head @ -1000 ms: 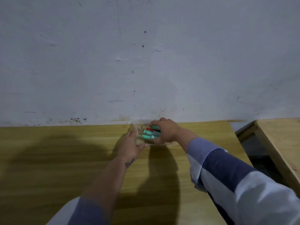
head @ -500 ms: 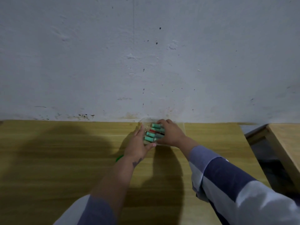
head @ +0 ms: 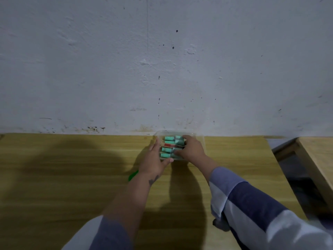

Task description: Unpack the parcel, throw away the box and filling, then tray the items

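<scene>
The person wore a shirt with wide blue and white stripes. The left sleeve (head: 106, 233) was pushed up; a small dark tattoo (head: 153, 180) marked that wrist.

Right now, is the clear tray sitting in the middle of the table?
No, the clear tray sits at the table's far edge against the wall.

Wall (head: 162, 69) tight behind tray (head: 202, 139), bare table (head: 63, 177) left, gap right
</scene>
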{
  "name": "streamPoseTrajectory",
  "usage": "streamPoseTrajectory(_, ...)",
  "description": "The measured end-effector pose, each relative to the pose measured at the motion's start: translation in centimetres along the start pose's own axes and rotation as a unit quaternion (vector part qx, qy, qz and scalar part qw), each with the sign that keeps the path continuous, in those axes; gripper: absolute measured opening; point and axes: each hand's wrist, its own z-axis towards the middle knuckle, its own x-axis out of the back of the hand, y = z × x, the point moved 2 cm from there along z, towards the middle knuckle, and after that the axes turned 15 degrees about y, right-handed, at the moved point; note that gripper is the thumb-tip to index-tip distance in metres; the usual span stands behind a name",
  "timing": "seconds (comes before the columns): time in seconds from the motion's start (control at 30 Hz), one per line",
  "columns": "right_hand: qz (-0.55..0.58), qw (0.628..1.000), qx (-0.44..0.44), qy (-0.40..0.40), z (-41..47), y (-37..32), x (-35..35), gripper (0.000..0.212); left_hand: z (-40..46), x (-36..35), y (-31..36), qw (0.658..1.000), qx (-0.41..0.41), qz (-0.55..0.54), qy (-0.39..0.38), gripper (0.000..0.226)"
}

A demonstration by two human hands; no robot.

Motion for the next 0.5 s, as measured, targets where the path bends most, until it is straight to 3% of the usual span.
streamPoseTrajectory(0.27, -0.013, 0.997, 0.053, -0.049, 0.1, 0.9, -0.4, 0.070, 0.5, 0.0, 0.0, 1.000, 0.007, -0.012, -0.015, 0.089)
streamPoseTrajectory(0.37, -0.049, 0.992, 0.115, 0.016, -0.8, 1.3, -0.2, 0.061, -0.3, 1.2, 0.8, 1.000, -0.021, -0.011, -0.016, 0.091)
streamPoseTrajectory(0.5, 0.032, 0.972, 0.219, 0.081, -5.7, 1.7, 1.8, 0.041, -3.8, 3.3, 1.3, 0.998, -0.060, 0.009, 0.021, 0.075)
